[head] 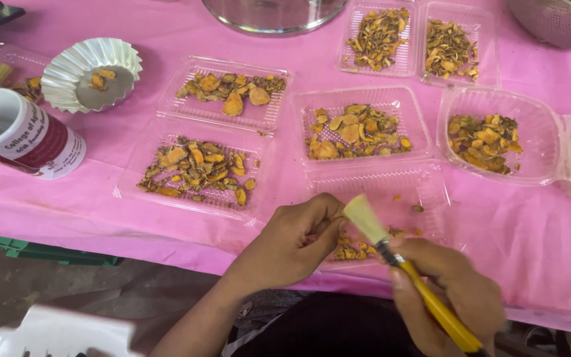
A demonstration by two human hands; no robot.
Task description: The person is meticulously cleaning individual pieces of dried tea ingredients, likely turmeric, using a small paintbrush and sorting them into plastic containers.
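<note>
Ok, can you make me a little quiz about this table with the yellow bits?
1. True or false: the right hand holds a paintbrush with a yellow handle.
2. What colour is the tablecloth?
3. Where does the fluted foil cup sit? A) far right B) left, beside the mug C) in the left hand

Key: 1 true; 2 pink; 3 B.

Sample-sorting worktable: pink cloth [166, 26], dried slices in clear trays [196, 173].
</note>
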